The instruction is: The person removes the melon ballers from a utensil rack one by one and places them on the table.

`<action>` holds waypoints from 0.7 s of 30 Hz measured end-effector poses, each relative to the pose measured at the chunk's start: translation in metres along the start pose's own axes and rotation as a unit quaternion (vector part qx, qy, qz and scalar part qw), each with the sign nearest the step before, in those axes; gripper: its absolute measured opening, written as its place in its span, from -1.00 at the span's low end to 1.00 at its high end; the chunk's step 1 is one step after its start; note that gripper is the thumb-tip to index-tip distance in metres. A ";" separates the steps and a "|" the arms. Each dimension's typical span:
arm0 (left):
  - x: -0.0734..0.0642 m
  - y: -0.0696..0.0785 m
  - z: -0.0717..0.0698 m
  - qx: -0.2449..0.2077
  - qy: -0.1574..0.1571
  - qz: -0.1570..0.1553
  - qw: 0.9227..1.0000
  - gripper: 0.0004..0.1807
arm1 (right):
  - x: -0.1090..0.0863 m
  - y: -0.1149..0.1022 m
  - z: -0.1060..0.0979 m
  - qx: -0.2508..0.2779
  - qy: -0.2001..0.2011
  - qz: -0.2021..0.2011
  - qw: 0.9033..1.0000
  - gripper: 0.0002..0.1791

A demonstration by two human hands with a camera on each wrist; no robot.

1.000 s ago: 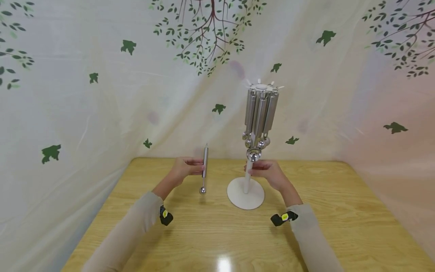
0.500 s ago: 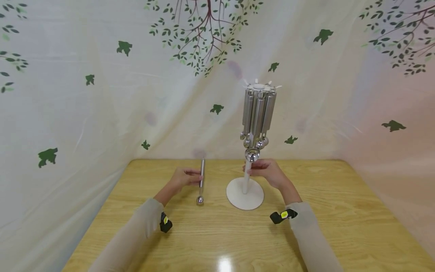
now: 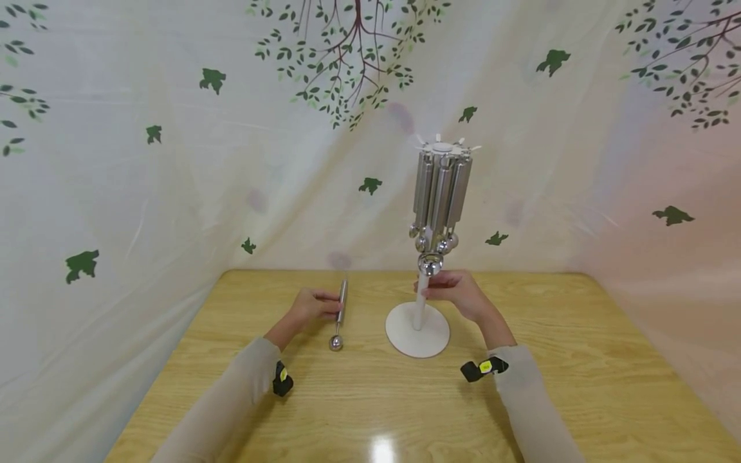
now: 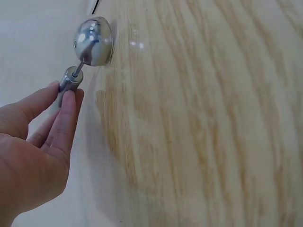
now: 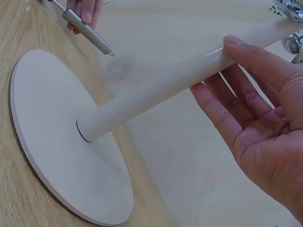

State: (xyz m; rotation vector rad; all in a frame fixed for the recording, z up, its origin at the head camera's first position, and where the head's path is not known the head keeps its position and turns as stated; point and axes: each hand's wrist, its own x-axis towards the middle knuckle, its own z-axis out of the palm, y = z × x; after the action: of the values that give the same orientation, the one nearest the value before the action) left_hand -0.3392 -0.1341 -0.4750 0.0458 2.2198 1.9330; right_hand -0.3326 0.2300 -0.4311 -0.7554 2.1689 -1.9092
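1. Steel utensil (image 3: 344,292) in play: your left hand (image 3: 311,305) is pinching it near the surface (image 3: 347,399), left of the white stand (image 3: 405,333).
2. Your right hand (image 3: 461,293) is gripping that stand's pole (image 5: 156,92).
3. Several utensils (image 3: 442,193) are already hanging up top; seemingly just this one is lacking a spot.

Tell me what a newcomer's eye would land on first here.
Probably the tall white stand right of centre in the head view, ringed with hanging shiny metal utensils and gripped on its post by the right hand. Next, the single round-headed utensil in the left hand, to the stand's left. Behind them, a pale backdrop shows leafy branches.
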 end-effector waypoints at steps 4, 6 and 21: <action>0.002 -0.002 -0.001 0.015 0.007 -0.007 1.000 -0.66 | -0.001 -0.002 0.001 -0.004 0.002 0.007 1.000 -0.54; 0.002 -0.001 -0.001 0.021 0.015 -0.013 1.000 -0.67 | -0.001 -0.003 0.001 -0.008 0.002 0.008 1.000 -0.53; 0.001 0.003 0.007 0.193 0.050 0.053 0.979 -0.64 | 0.000 -0.002 0.001 0.007 0.006 0.008 1.000 -0.68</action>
State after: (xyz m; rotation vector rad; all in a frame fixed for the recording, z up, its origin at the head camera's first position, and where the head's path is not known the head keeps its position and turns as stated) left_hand -0.3388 -0.1264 -0.4732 0.1279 2.6784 1.5515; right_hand -0.3315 0.2287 -0.4290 -0.7238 2.1595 -1.9230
